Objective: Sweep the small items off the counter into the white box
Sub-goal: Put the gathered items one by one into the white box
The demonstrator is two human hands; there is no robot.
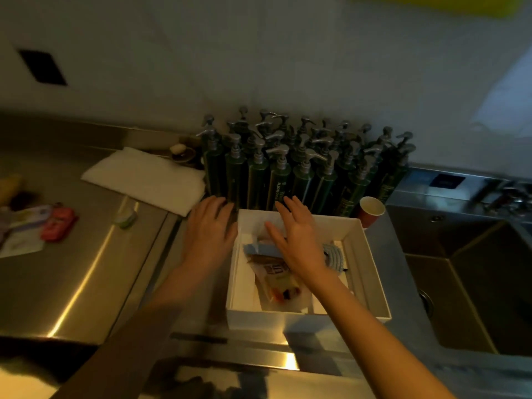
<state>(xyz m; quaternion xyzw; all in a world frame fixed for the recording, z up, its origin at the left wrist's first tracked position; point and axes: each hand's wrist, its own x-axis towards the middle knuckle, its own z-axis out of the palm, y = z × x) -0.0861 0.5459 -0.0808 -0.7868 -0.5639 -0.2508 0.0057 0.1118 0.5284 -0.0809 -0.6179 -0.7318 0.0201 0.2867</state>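
white box point(371, 251) on bench point(86, 283), packets inside | our left hand point(210, 231) spread beside it, right hand point(299, 240) spread over it, both empty | small items point(59, 220) far left: light, slippery; we judge sweeping beats pinching

My left hand point(209, 229) lies flat on the steel counter point(86, 283), pressed against the left wall of the white box point(371, 266). My right hand point(298, 240) hovers open over the box, fingers spread above the packets point(280, 286) inside. Dark green pump bottles point(302, 168) crowd behind it, a red paper cup point(371, 210) beside them. Small items point(59, 220) lie far left.
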